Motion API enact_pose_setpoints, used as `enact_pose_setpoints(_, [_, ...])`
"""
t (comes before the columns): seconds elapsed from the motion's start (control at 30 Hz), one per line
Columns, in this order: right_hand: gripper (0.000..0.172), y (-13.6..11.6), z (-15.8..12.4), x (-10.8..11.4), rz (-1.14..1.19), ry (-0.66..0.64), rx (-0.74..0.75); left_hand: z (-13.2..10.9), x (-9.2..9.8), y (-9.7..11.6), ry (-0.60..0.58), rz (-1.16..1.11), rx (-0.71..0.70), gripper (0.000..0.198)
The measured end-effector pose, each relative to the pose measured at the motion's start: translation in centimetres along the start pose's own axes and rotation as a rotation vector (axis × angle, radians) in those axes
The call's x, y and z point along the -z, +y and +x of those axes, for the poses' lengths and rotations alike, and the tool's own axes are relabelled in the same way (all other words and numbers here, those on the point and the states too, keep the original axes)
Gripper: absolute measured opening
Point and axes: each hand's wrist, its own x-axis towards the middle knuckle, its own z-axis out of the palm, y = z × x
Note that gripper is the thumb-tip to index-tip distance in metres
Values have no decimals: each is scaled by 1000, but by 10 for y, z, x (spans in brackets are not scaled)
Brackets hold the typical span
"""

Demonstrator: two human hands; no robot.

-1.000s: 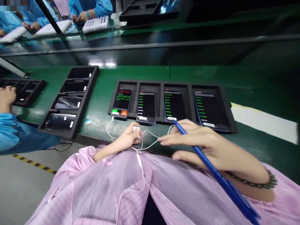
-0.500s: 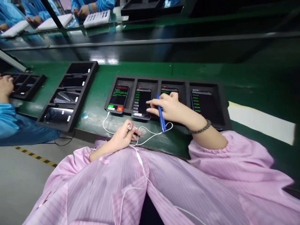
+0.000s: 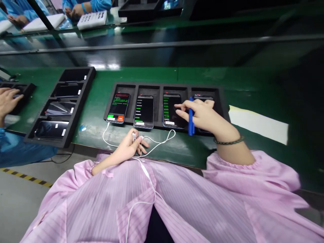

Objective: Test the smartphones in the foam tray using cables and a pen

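Note:
My left hand [image 3: 126, 145] rests low by the table edge, its fingers closed round white wired earphones [image 3: 134, 135]. Their cable loops over the table, and a white lead runs to the first phone [image 3: 118, 105]. That phone shows green and red boxes at the bottom of its screen. A black foam tray [image 3: 149, 89] holds it beside a second phone [image 3: 143, 111] with lines of text. My right hand [image 3: 202, 114] grips a blue pen [image 3: 191, 125] between its fingers. Its index fingertip is at the lit screen of the third phone [image 3: 169, 108]. The fourth phone [image 3: 202, 97] is partly hidden behind that hand.
Another black tray [image 3: 88, 79] with several dark phones stands to the left. Beyond it is a co-worker's hand [image 3: 8, 101] over a further tray. White paper [image 3: 258, 125] lies at right. Across the bench, people in blue sleeves handle white trays [image 3: 92, 20].
My right hand, still with the pen, has moved from the second phone to the third. Text lines on the second and third screens have changed. The view has shifted slightly right.

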Motion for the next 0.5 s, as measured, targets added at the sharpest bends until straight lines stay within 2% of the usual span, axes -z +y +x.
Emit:
enact_pose_setpoints(0.1, [43,-2,4,-2,-38,46,-35,1,-4,-2,30,51,11,56])
enact_pose_setpoints(0.23, [42,-29,5,-1,-58,20,98,4,-7,-5,132,10,-16,59])
enact_pose_setpoints(0.4, [44,-74,14,-7,4,-175,402,7,-15,-5,211,-73,-17,62])
enact_pose_setpoints(0.5, [45,-84,23,-14,24,-290,487,9,-18,-4,218,-109,-18,64])
